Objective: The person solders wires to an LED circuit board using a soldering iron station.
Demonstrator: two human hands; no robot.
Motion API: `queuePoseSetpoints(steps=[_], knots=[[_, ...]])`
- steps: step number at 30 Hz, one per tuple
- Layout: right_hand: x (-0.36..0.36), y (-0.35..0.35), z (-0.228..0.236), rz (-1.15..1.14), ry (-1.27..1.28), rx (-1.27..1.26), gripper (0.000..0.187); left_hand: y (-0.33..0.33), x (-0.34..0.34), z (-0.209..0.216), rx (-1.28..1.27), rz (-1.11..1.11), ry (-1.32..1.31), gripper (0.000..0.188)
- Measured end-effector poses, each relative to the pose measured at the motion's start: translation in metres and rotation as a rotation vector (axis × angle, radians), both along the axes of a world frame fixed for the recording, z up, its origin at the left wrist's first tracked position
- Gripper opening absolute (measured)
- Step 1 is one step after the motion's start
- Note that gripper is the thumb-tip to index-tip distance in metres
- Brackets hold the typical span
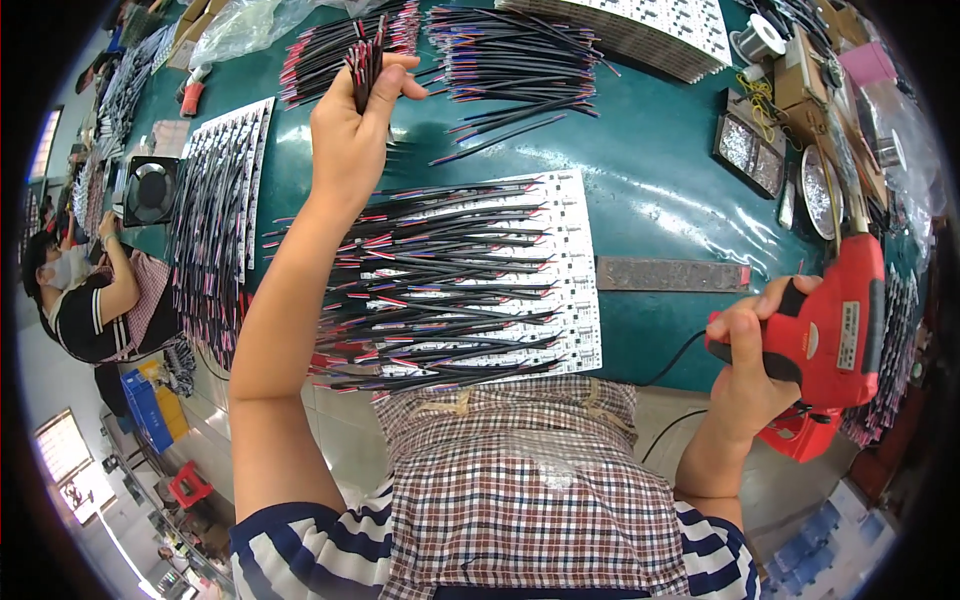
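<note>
Wires (366,62), a thin black-and-red bundle, stood nearly upright in your left hand (350,130), fingers clamped round them above the green table (660,190), long axis running away from you. Your right hand (750,345) gripped a red plastic soldering gun (835,320), tip pointing up. More sheathed wires lay crosswise over a white board (575,290).

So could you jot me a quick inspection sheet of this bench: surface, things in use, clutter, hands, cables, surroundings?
Surface: green table, glossy.
Job's things: white circuit panel with many black-red wires lying across it; red soldering gun.
Clutter: loose wire pile, solder spool, metal trays, small fan.
Hands: left hand in a closed grip on a wire bundle; right hand holds the gun.
Cables: black cord off the table edge.
Surroundings: another person seated at left.
</note>
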State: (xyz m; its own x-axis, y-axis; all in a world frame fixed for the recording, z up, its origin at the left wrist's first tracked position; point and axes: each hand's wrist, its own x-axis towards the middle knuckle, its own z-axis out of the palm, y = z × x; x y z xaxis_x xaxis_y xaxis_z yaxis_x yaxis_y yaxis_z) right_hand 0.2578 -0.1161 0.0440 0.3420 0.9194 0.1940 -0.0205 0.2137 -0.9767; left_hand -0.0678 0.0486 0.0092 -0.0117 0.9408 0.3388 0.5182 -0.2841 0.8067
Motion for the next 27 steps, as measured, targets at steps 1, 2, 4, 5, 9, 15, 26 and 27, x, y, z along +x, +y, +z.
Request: queuePoseSetpoints(steps=[1, 2, 4, 5, 9, 15, 26, 27], knots=[[0.001, 0.000, 0.003, -0.002, -0.009, 0.004, 0.058, 0.004, 0.001, 0.001, 0.075, -0.018, 0.008, 0.021], [0.000, 0.000, 0.005, -0.020, -0.019, -0.015, 0.057, 0.007, 0.002, 0.003, 0.150, -0.037, 0.016, 0.019], [0.002, -0.001, 0.007, -0.033, -0.012, -0.030, 0.057, 0.003, 0.020, 0.030, -0.001, -0.159, 0.190, 0.018], [0.002, -0.002, 0.008, -0.043, -0.005, -0.036, 0.057, 0.002, 0.030, 0.037, -0.144, -0.280, 0.364, 0.018], [0.001, -0.007, 0.019, -0.060, -0.034, -0.089, 0.058, 0.006, 0.052, 0.005, -0.162, -0.548, 0.750, 0.015], [0.004, -0.012, 0.022, 0.027, -0.058, -0.175, 0.053, 0.024, 0.045, 0.002, -0.065, -0.377, 0.724, 0.021], [0.014, -0.013, 0.008, 0.226, -0.050, -0.436, 0.049, -0.012, 0.068, 0.020, -0.762, -0.455, 0.162, 0.022], [0.014, -0.013, 0.009, 0.238, -0.083, -0.490, 0.048, -0.013, 0.069, 0.019, -0.770, -0.457, 0.160, 0.022]])
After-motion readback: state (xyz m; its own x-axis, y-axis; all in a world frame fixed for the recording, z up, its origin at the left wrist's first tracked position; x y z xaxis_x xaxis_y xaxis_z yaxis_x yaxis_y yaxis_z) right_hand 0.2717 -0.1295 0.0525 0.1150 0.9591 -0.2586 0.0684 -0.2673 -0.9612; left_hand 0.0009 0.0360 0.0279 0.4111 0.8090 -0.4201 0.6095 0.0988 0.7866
